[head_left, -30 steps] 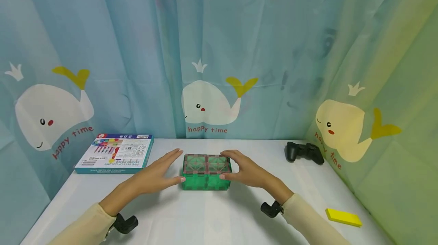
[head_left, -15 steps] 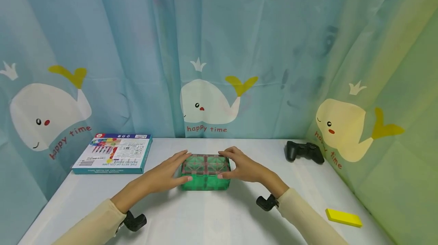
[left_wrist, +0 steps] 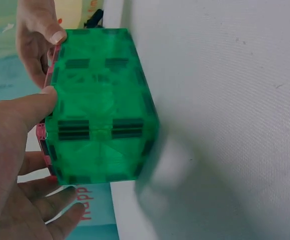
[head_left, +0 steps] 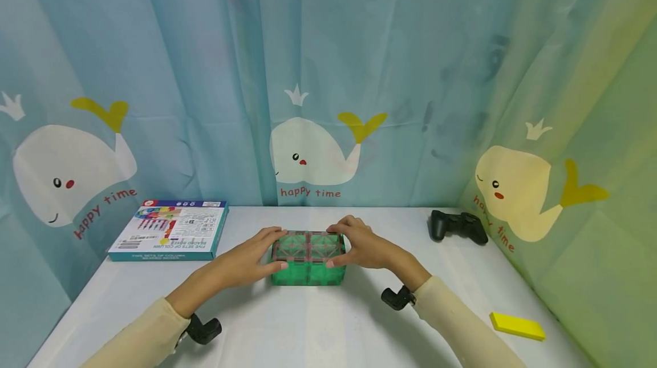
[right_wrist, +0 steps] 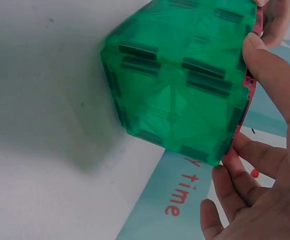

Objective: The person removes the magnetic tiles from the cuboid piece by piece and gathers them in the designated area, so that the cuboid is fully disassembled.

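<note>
A box of see-through magnetic tiles (head_left: 309,273), green on its sides with pinkish-red tiles (head_left: 292,247) on top, sits mid-table. My left hand (head_left: 242,262) grips its top left corner, thumb at the front edge and fingers reaching to the back. At the top right, my right hand (head_left: 366,248) holds the box the same way, thumb in front. In the left wrist view, the thumb (left_wrist: 37,105) touches the upper edge where the green and red meet. The right wrist view has the right thumb (right_wrist: 267,65) on that edge, with fingers behind the red side.
At the back left lies a flat printed toy box (head_left: 169,231). A black game controller (head_left: 457,227) is at the back right, and a yellow block (head_left: 517,326) lies nearer on the right. A whale-print curtain (head_left: 318,71) rises behind the white table (head_left: 287,328).
Both hands have closed in from either side onto the tile box, the left moving right and the right moving slightly left. The box stays in about the same place.
</note>
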`<state>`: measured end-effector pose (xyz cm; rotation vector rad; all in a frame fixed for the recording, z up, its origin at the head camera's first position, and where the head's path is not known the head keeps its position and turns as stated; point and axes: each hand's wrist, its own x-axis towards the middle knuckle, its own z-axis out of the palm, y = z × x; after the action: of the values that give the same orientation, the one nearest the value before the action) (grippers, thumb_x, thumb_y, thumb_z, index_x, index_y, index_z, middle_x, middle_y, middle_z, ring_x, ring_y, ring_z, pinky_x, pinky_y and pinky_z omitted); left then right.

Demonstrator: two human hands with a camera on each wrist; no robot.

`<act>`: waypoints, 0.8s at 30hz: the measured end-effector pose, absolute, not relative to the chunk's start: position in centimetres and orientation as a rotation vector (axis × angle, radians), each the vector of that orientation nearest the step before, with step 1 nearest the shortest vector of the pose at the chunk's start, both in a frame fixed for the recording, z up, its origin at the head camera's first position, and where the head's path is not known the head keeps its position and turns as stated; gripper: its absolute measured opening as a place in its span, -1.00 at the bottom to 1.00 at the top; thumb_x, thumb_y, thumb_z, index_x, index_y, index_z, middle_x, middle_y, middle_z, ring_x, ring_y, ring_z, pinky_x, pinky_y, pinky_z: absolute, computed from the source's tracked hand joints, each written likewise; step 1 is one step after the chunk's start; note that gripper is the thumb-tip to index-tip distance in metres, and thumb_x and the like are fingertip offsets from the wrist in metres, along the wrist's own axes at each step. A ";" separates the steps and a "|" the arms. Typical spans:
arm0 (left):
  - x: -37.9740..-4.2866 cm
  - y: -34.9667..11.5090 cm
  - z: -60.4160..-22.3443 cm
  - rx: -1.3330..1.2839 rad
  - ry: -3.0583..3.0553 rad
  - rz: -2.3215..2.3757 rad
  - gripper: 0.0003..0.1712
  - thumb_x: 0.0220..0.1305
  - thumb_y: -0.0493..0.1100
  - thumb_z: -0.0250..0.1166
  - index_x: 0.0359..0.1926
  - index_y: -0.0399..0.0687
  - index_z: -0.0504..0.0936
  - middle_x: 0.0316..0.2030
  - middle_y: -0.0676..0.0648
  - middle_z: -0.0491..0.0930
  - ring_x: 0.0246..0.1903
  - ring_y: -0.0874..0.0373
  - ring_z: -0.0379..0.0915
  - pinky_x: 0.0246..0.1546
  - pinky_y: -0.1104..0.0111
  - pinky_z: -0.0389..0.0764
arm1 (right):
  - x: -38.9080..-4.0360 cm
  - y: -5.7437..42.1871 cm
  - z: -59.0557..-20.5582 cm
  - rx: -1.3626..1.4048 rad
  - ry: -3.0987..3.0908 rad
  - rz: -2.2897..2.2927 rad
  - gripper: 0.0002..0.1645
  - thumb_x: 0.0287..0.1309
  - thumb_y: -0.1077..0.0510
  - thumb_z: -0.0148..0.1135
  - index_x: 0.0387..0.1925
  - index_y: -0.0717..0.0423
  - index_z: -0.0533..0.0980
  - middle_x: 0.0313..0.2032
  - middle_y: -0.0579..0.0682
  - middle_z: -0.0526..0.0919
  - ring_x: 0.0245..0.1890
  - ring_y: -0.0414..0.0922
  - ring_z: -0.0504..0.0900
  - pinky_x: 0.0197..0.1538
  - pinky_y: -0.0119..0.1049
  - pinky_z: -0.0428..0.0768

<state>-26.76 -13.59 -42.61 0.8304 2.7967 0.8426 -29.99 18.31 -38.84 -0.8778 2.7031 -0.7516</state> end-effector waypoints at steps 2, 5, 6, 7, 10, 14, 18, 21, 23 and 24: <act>-26.8 -13.6 -42.6 0.832 2.792 0.844 -0.05 0.52 0.31 0.23 0.66 -0.07 0.15 0.64 -0.24 0.06 0.58 -0.25 0.10 0.47 -0.22 0.30 | -30.1 18.3 -38.9 -0.880 2.710 -0.734 -0.03 0.13 -0.24 0.59 0.45 0.07 0.45 0.29 0.07 0.42 0.36 0.10 0.33 0.39 0.26 0.32; -26.7 -13.6 -42.6 0.828 2.790 0.843 -0.06 0.52 0.30 0.23 0.66 -0.06 0.16 0.64 -0.22 0.06 0.59 -0.25 0.09 0.47 -0.23 0.30 | -30.1 18.3 -38.9 -0.877 2.714 -0.730 -0.04 0.13 -0.24 0.60 0.44 0.05 0.45 0.29 0.05 0.41 0.36 0.10 0.33 0.39 0.24 0.33; -26.7 -13.6 -42.6 0.828 2.791 0.842 -0.06 0.52 0.30 0.23 0.66 -0.05 0.16 0.64 -0.21 0.06 0.59 -0.25 0.10 0.47 -0.23 0.30 | -30.1 18.3 -38.9 -0.876 2.713 -0.732 -0.04 0.12 -0.23 0.60 0.44 0.05 0.45 0.29 0.05 0.41 0.36 0.09 0.33 0.38 0.24 0.35; -26.7 -13.6 -42.5 0.828 2.792 0.842 -0.07 0.52 0.29 0.23 0.66 -0.05 0.16 0.64 -0.22 0.07 0.58 -0.25 0.10 0.47 -0.23 0.30 | -30.1 18.3 -38.9 -0.877 2.712 -0.735 -0.04 0.12 -0.23 0.61 0.44 0.04 0.45 0.29 0.05 0.41 0.36 0.09 0.33 0.38 0.22 0.37; -26.7 -13.6 -42.5 0.823 2.795 0.842 -0.07 0.51 0.29 0.25 0.65 -0.05 0.18 0.63 -0.21 0.08 0.58 -0.25 0.10 0.46 -0.23 0.30 | -29.9 18.2 -38.9 -0.885 2.722 -0.743 -0.04 0.13 -0.21 0.61 0.44 0.05 0.44 0.29 0.03 0.39 0.34 0.06 0.33 0.34 0.18 0.42; -26.7 -13.7 -42.4 0.817 2.791 0.845 -0.08 0.51 0.28 0.26 0.65 -0.04 0.18 0.63 -0.22 0.08 0.58 -0.25 0.11 0.46 -0.22 0.31 | -29.5 18.1 -38.8 -0.907 2.746 -0.763 -0.03 0.11 -0.18 0.63 0.43 0.10 0.43 0.28 0.02 0.39 0.30 0.04 0.34 0.30 0.11 0.45; -26.7 -13.7 -42.4 0.814 2.788 0.842 -0.07 0.51 0.27 0.27 0.65 -0.05 0.18 0.63 -0.23 0.08 0.58 -0.25 0.11 0.46 -0.22 0.32 | -29.2 18.0 -38.8 -0.929 2.782 -0.772 -0.05 0.10 -0.15 0.65 0.40 0.14 0.45 0.24 0.03 0.41 0.27 0.05 0.37 0.28 0.10 0.46; -26.7 -13.7 -42.3 0.812 2.779 0.850 -0.07 0.50 0.25 0.28 0.65 -0.05 0.18 0.63 -0.23 0.08 0.58 -0.24 0.11 0.47 -0.21 0.31 | -29.0 18.0 -38.8 -0.928 2.811 -0.762 -0.07 0.09 -0.15 0.65 0.38 0.15 0.47 0.23 0.04 0.43 0.27 0.05 0.38 0.30 0.14 0.42; -26.7 -13.7 -42.3 0.816 2.773 0.858 -0.08 0.51 0.24 0.28 0.65 -0.06 0.18 0.63 -0.23 0.08 0.58 -0.25 0.11 0.46 -0.22 0.31 | -28.9 18.1 -38.8 -0.919 2.815 -0.759 -0.07 0.09 -0.15 0.65 0.38 0.13 0.47 0.24 0.04 0.43 0.28 0.05 0.38 0.32 0.14 0.39; -26.7 -13.6 -42.3 0.817 2.769 0.862 -0.08 0.51 0.23 0.29 0.65 -0.07 0.18 0.63 -0.23 0.08 0.58 -0.25 0.10 0.47 -0.22 0.30 | -28.9 18.1 -38.7 -0.919 2.819 -0.758 -0.06 0.09 -0.16 0.65 0.39 0.13 0.47 0.25 0.04 0.43 0.28 0.05 0.38 0.32 0.15 0.39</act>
<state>-26.69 -13.64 -42.25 0.8174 2.7692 0.8617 -28.94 18.12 -38.74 -0.9192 2.8186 -0.7579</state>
